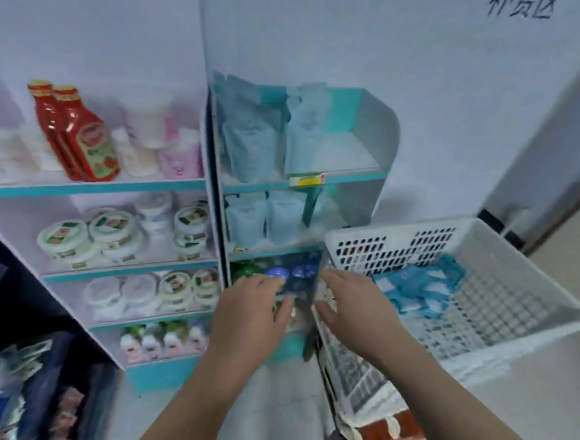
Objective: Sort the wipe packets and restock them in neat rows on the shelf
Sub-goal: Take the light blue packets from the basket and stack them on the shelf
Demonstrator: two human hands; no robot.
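A narrow white teal-edged shelf unit (386,151) carries pale blue wipe packets (249,144) on its upper shelves. Beside it, a white perforated plastic basket (486,233) holds light blue packets (414,290) by its left wall. At the third shelf's front edge the left hand (255,303) pinches a dark blue packet (302,275). The right hand (351,303) spreads beside it, its grip too blurred to tell.

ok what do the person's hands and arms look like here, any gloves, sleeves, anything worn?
Left hand and right hand are both bare: no gloves, and no rings, watch or bands that I can see. Left forearm and right forearm are uncovered to the frame edge, with no sleeves in view. The frame is soft, so small items could be missed.
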